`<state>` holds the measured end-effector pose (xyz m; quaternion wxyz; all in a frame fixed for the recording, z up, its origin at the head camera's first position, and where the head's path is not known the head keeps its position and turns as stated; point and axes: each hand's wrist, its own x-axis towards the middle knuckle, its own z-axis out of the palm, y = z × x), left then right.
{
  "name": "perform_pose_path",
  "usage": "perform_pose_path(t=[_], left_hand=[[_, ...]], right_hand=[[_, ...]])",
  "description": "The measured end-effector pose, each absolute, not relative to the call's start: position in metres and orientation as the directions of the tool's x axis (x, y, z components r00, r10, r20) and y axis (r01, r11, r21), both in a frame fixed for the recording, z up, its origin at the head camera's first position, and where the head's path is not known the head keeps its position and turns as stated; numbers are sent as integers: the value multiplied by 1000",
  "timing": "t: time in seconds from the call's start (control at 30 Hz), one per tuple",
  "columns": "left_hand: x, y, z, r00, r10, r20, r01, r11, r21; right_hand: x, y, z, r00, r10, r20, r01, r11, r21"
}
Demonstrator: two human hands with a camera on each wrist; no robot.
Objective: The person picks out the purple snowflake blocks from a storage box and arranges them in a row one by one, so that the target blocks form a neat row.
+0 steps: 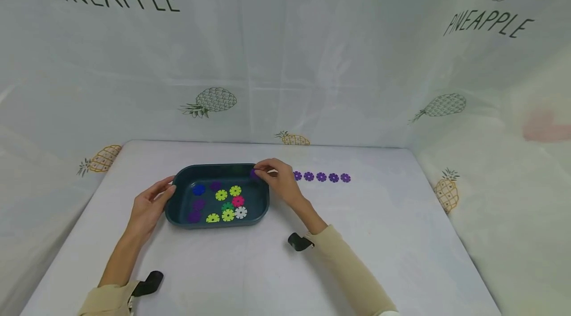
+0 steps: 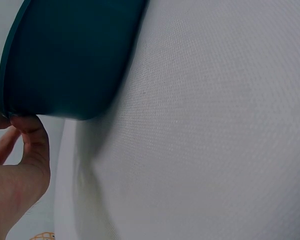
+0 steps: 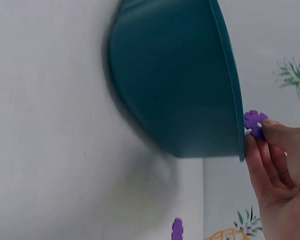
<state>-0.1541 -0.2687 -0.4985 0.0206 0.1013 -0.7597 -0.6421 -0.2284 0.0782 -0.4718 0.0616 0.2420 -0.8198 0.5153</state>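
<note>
A dark teal tray (image 1: 192,172) stands on the white table, holding flower-shaped discs in yellow, purple, blue, pink, green and white. My left hand (image 1: 148,207) grips the tray's left end; in the left wrist view its thumb and fingers pinch the rim. At the tray's right end, my right hand (image 1: 278,182) pinches a purple flower-shaped disc (image 3: 255,123) between thumb and fingertips, level with the rim. To the right of that hand, several purple discs (image 1: 321,177) lie in a row on the table. The right hand partly hides the row's left end.
The white table (image 1: 379,236) stretches to the right and in front of the tray. A curtain (image 1: 312,58) printed with pineapples hangs behind the table and along both sides. A black wrist mount (image 1: 149,284) sticks out from the left sleeve, another (image 1: 300,242) from the right.
</note>
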Motion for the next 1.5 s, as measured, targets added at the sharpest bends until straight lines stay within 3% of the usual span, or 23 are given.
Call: perform_pose_path(t=[0.83, 1.13, 1.5], left_hand=[[-152, -266, -494, -976, -184, -112, -139, 141, 980], [-153, -268, -496, -974, -188, -127, -150, 112, 982], [-154, -267, -496, -974, -184, -129, -158, 152, 976]], right_hand=[[-238, 154, -483, -945, 0, 326, -314, 270, -910], [-240, 188, -489, -949, 64, 308, -277, 288, -917], [-234, 227, -499, -934, 253, 252, -171, 303, -937]])
